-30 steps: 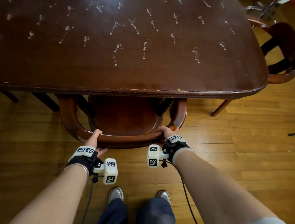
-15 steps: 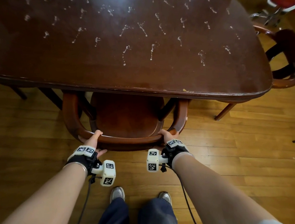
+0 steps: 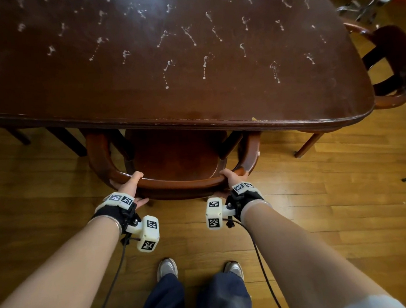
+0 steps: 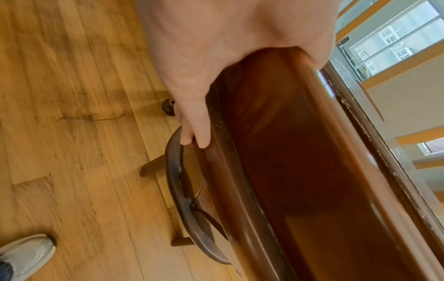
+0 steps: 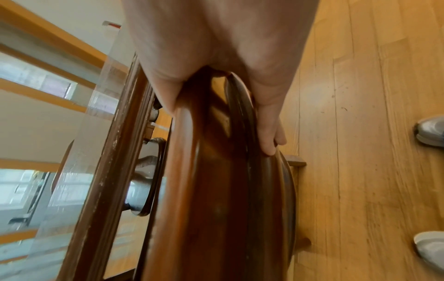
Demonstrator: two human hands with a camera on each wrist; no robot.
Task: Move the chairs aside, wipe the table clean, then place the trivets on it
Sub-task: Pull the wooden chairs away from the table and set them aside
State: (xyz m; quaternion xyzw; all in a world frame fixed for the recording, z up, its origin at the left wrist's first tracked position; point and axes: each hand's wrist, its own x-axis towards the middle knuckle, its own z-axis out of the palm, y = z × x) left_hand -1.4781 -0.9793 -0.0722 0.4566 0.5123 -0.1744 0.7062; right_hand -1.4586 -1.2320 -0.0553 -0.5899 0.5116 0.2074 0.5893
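Both hands grip the curved back rail of the wooden armchair (image 3: 173, 161), left hand (image 3: 132, 185) and right hand (image 3: 232, 178) with fingers curled around it. The chair's seat sits partly under the splattered dark table (image 3: 193, 101). Since the earlier frames, the grip is unchanged; no containers are visible.

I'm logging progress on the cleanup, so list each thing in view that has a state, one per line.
near chair: seat partly under the table, back rail gripped by both hands
left hand: grips the rail's left part
right hand: grips the rail's right part
table: unwiped, white splatter marks across the top
second chair: at the table's right end, untouched
trivets: none in view
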